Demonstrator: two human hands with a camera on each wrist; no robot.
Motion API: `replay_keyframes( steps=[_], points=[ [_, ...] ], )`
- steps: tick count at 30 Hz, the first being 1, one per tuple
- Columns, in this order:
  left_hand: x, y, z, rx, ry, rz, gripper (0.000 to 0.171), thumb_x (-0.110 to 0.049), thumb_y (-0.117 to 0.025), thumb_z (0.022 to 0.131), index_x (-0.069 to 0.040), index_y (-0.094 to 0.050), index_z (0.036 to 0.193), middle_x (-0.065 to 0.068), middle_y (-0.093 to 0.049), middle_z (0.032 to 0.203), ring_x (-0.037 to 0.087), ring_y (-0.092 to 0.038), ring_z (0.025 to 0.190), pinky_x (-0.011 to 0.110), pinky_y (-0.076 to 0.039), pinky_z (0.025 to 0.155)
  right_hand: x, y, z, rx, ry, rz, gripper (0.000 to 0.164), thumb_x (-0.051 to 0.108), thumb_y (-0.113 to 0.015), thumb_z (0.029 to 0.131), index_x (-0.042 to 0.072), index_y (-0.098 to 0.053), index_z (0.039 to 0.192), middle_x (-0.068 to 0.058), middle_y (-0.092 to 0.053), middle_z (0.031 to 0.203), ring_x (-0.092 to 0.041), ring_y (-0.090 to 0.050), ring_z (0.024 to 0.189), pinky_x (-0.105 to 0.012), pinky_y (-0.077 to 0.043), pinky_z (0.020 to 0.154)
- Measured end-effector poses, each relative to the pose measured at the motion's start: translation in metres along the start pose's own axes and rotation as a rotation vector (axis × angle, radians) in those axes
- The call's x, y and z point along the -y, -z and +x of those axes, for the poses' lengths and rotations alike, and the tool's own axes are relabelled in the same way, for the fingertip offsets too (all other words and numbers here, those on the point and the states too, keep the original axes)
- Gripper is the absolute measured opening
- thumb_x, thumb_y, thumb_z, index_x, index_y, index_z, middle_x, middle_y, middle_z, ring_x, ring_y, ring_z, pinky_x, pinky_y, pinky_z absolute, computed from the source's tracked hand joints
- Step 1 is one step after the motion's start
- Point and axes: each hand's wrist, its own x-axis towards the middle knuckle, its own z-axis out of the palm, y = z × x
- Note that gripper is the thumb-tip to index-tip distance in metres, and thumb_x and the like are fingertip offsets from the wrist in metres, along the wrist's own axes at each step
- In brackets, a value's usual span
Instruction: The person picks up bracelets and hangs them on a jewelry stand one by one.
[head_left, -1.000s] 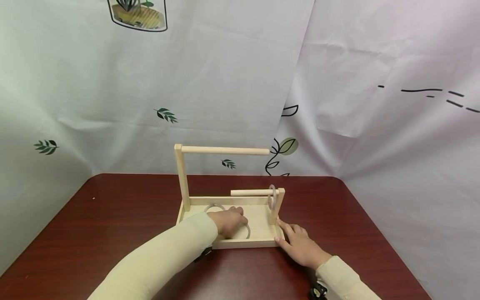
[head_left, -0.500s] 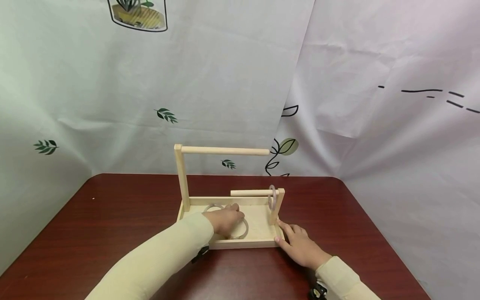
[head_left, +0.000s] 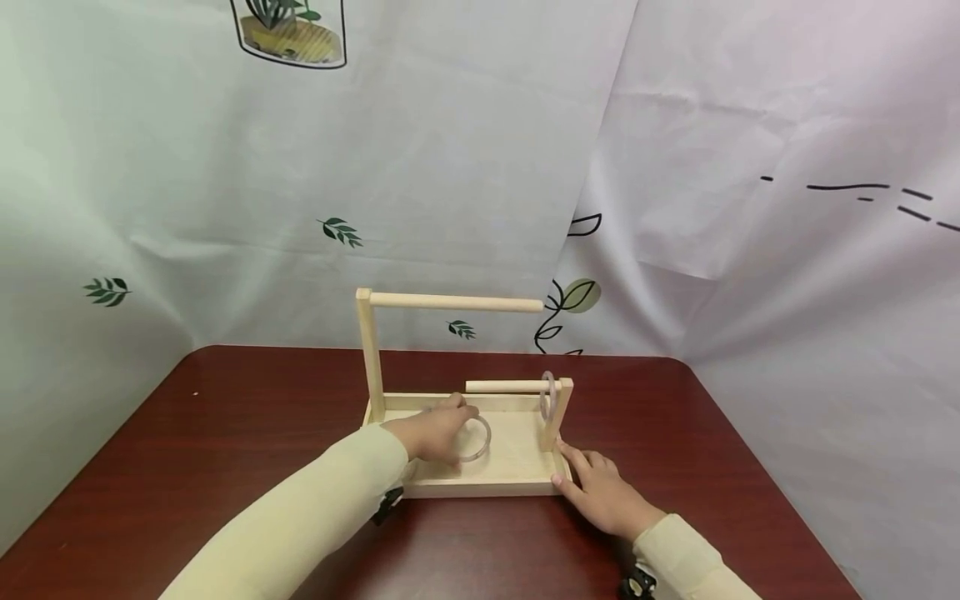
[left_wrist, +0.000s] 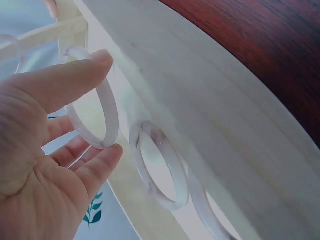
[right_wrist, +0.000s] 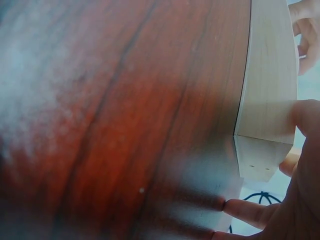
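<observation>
My left hand (head_left: pixel 431 432) pinches a pale translucent bangle (left_wrist: pixel 110 110) between thumb and fingertips, over the shallow wooden tray (head_left: pixel 487 489). In the left wrist view, two more bangles lie in the tray: one whole bangle (left_wrist: pixel 168 155) and one partly cut off bangle (left_wrist: pixel 202 205). Another bangle (head_left: pixel 552 398) hangs on the short rod (head_left: pixel 498 387) at the tray's right end. My right hand (head_left: pixel 603 497) rests against the tray's right front corner, its thumb on the front wall and fingers stretched along the end.
From the tray's left end rises a tall wooden post (head_left: pixel 371 358). It bears a long rod (head_left: pixel 457 302) whose right end is free. Under the tray is a dark red table (head_left: pixel 270 433), and a white printed cloth (head_left: pixel 465 167) hangs behind it.
My left hand has moved left and slightly up, carrying the bangle with it. The head view has shifted a little. My right hand stays at the tray corner.
</observation>
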Motion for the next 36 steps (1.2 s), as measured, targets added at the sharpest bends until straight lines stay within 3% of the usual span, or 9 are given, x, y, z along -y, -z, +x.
replay_keyframes(
  steps=[7,19,36],
  points=[
    [0.01,0.003,-0.006,-0.066,-0.057,-0.048,0.07,0.005,-0.084,0.055,-0.003,-0.058,0.119,0.009,-0.045,0.106,0.023,-0.046,0.099,0.038,-0.046,0.087,-0.002,-0.001,0.001,0.004,-0.008,0.005,0.06,0.046,-0.051,0.097,0.017,-0.039,0.149,-0.02,-0.049,0.132,-0.044,-0.041,0.125,-0.059,-0.038,0.095],
    [0.019,0.007,-0.016,-0.139,-0.035,-0.098,0.081,0.008,-0.08,0.054,0.002,-0.052,0.13,0.014,-0.046,0.114,0.03,-0.045,0.106,0.04,-0.045,0.086,-0.003,0.0,0.0,0.009,-0.015,0.003,0.06,0.046,-0.051,0.098,0.016,-0.039,0.149,-0.021,-0.048,0.131,-0.044,-0.041,0.124,-0.059,-0.039,0.095],
    [0.03,0.011,-0.033,-0.294,-0.064,-0.171,0.07,0.001,-0.08,0.058,-0.002,-0.055,0.123,0.018,-0.05,0.113,0.029,-0.049,0.105,0.039,-0.048,0.083,-0.002,-0.001,0.002,0.012,-0.022,-0.011,0.06,0.047,-0.051,0.097,0.017,-0.04,0.148,-0.021,-0.048,0.131,-0.043,-0.041,0.125,-0.058,-0.039,0.095]
  ],
)
